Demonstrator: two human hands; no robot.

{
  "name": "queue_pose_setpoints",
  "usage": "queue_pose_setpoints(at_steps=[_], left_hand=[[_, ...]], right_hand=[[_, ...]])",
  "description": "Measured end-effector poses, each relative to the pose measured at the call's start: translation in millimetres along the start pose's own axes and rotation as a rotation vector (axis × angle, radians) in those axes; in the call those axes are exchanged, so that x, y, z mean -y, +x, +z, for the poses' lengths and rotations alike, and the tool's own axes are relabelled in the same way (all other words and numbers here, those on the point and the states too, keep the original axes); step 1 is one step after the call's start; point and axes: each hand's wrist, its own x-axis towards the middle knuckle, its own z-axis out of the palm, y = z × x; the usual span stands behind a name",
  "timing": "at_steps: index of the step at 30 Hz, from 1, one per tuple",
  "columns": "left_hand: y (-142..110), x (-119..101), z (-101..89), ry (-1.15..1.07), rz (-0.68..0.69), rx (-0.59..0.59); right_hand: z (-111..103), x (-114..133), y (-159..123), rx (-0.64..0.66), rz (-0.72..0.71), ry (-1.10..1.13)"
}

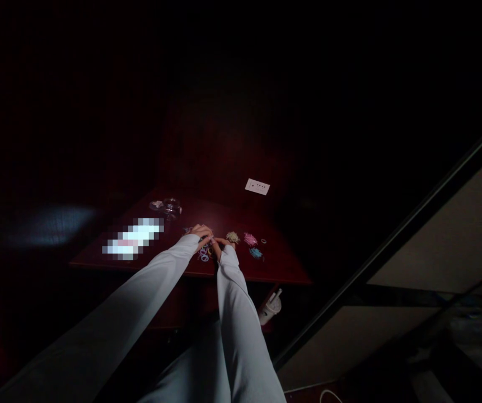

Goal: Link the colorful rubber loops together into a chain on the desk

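From the head view, read the clock from the meeting point of the hands, with twelve pointing away from the person. Find the left hand [199,230] palm down over the mixed rings [204,257], loosely curled, partly open. Find the right hand [223,243] just beside it, half open, fingers bent in towards the left one. See a faint pinkish bit where fingertips meet; cannot tell whether pinched by either hand or lying under both.

Look to seven o'clock, close in, for the mixed rings, spread loosely on the table [282,268] and partly hidden by the left hand. Look to three for the yellow pile [232,237], right by the right hand, then the pink pile [249,239] farther out, then a lone ring [263,241] beyond. Spot the blue pile [256,253] nearer four.

Place the jar [172,206] at eleven, the blurred bright patch [135,238] at nine, the socket [257,186] between one and two, on the wall. Note the cup [270,308] towards five, below the table edge.

Judge the step in hand as fingering through the mixed rings. Judge the next move to call for a light fingertip pinch on one ring, without dragging neighbours along or brushing the yellow pile.
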Motion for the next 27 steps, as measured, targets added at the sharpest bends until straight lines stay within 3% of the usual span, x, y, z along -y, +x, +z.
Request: queue_pose_setpoints(at_steps=[8,10,12,15,18,22,27], left_hand=[[-1,7,1.8,-0.080,0.002,-0.039],[-1,2,-1.0,-0.092,-0.035,-0.055],[0,-2,-5.6,-0.108,-0.122,-0.100],[3,-6,-14.3,-0.132,-0.308,-0.221],[5,-4,-22.0,-0.145,-0.394,-0.301],[7,-1,-27.0,-0.188,-0.394,-0.282],[8,-10,-29.0,-0.200,-0.443,-0.258]], right_hand=[[-2,4,3,0.022,-0.033,-0.017],[-2,7,4,-0.047,-0.006,-0.035],[-6,8,5,-0.207,0.119,-0.087],[-23,-1,2,-0.428,0.326,-0.169],[-54,-21,-5,-0.508,0.301,-0.239],[-93,-50,-15,-0.482,0.197,-0.399],[-112,-64,-18,-0.455,0.313,-0.548]])
